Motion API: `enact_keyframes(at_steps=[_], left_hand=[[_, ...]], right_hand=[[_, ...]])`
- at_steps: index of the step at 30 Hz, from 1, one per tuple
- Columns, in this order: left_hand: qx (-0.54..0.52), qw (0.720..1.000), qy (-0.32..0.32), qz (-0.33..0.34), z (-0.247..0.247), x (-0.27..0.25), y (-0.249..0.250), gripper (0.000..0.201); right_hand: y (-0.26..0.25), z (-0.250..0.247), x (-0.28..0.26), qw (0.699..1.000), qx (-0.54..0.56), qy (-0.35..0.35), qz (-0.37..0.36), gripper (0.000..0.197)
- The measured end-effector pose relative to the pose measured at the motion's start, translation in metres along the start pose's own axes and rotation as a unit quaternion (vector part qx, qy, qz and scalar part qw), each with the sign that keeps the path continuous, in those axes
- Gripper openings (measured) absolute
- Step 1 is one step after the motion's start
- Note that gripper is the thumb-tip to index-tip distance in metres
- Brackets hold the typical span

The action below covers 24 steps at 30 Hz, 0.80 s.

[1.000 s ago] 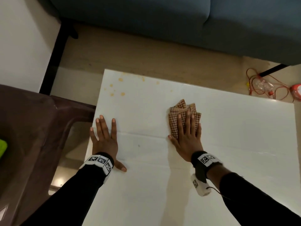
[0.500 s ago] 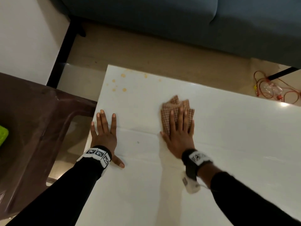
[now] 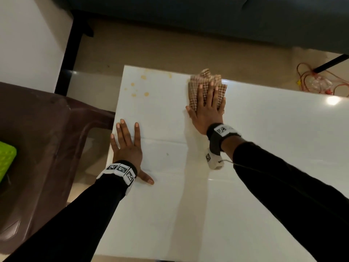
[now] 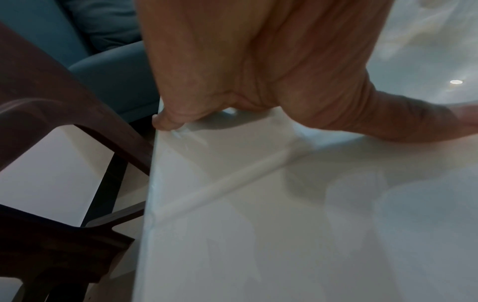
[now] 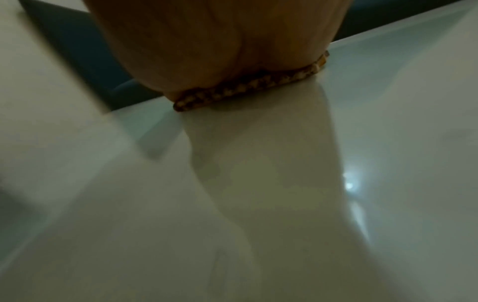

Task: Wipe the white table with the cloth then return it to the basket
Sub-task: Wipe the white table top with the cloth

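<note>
A brown checked cloth [image 3: 194, 86] lies folded on the white table [image 3: 264, 138] near its far edge. My right hand [image 3: 207, 103] presses flat on the cloth with straight fingers; its tip pokes past the table edge. In the right wrist view only the cloth's edge [image 5: 248, 85] shows under the palm. My left hand [image 3: 126, 144] lies flat on the table by the left edge, fingers spread and holding nothing; the left wrist view shows its palm [image 4: 258, 61] on the table [image 4: 284, 224]. Orange stains [image 3: 139, 87] dot the far left corner. No basket is in view.
A brown plastic chair [image 3: 37, 138] stands against the table's left side, with a green object [image 3: 5, 161] at the frame's left edge. A dark blue sofa [image 3: 207, 16] runs along the far side. Orange cables [image 3: 317, 80] lie on the floor at the right.
My right hand has slid the cloth away from me, from mid-table up to the far edge. The left hand has stayed in place.
</note>
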<state>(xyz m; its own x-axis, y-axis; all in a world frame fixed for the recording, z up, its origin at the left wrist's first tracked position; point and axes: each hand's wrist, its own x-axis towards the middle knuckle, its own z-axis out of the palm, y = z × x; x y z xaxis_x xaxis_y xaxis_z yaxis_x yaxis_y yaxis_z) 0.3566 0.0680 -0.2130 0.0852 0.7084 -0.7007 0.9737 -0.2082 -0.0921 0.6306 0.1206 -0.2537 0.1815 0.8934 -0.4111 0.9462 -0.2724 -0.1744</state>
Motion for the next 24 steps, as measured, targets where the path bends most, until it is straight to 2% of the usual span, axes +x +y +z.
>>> enact_keyframes(at_steps=[4, 6, 8, 10, 13, 16, 19, 22, 24], left_hand=[[0.003, 1.000, -0.001, 0.003, 0.001, -0.001, -0.003, 0.201], [-0.008, 1.000, -0.010, 0.004, 0.001, -0.001, -0.002, 0.201], [-0.007, 1.000, 0.000, 0.007, -0.001, 0.000, -0.005, 0.200], [-0.007, 1.000, -0.001, 0.004, 0.000, -0.002, -0.004, 0.201], [0.000, 1.000, 0.010, 0.005, 0.002, 0.000, -0.004, 0.201], [0.000, 1.000, 0.014, 0.006, 0.005, 0.004, -0.006, 0.201], [-0.002, 1.000, 0.012, 0.009, 0.006, 0.004, -0.006, 0.201], [-0.001, 1.000, 0.005, 0.006, 0.003, 0.004, -0.005, 0.201], [0.000, 1.000, 0.003, 0.005, 0.003, 0.004, -0.005, 0.201]], right_hand=[[-0.012, 0.046, -0.119, 0.998, -0.020, 0.019, -0.055, 0.084], [-0.011, 0.059, -0.144, 0.998, -0.020, -0.027, -0.060, 0.085], [-0.011, 0.051, -0.127, 0.997, -0.021, -0.034, -0.070, 0.085], [-0.010, 0.033, -0.083, 0.997, -0.031, -0.032, -0.067, 0.086], [-0.019, -0.001, -0.001, 1.000, -0.020, -0.015, -0.018, 0.086], [-0.035, -0.012, 0.035, 1.000, -0.007, 0.004, 0.018, 0.085], [-0.039, 0.009, -0.012, 1.000, -0.013, 0.009, 0.019, 0.084], [-0.038, 0.042, -0.094, 0.999, -0.022, 0.022, -0.024, 0.086], [-0.031, 0.054, -0.116, 0.999, -0.024, 0.014, -0.044, 0.087]])
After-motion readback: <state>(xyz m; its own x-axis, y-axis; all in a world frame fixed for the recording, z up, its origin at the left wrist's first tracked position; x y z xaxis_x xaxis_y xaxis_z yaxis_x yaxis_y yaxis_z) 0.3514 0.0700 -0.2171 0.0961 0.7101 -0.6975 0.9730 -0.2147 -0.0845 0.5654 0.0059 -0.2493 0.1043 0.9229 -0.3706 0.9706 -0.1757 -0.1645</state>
